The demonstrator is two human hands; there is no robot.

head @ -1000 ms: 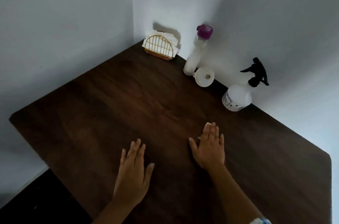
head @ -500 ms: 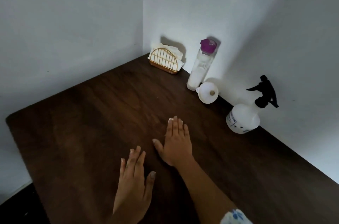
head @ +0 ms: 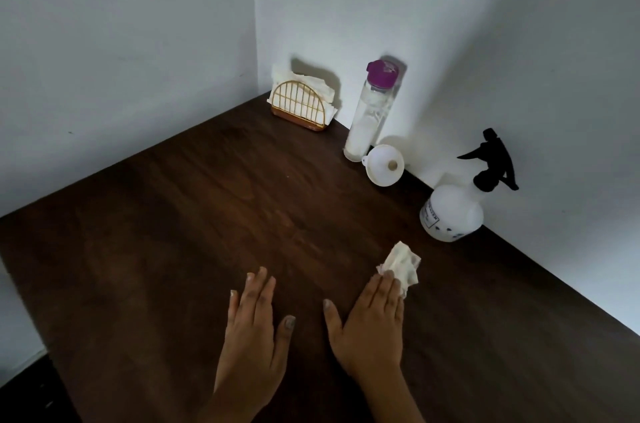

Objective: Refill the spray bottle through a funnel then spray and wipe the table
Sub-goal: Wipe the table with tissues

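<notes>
While left hand [head: 251, 343] lies flat, right hand [head: 370, 329], flat too, presses tissue [head: 401, 261] well inside table [head: 173, 232] edges.

A dark wood-grain desk [head: 207, 232], smooth and low in sheen, carries a gold metal-wire napkin holder [head: 300, 107] of soft paper napkins [head: 282, 77], a clear glossy water bottle [head: 372, 110] with purple plastic cap [head: 382, 70], a smooth white plastic funnel [head: 379, 173], a frosted plastic spray bottle [head: 452, 214] with matt black trigger [head: 493, 162], and a crumpled paper tissue [head: 401, 261]
</notes>
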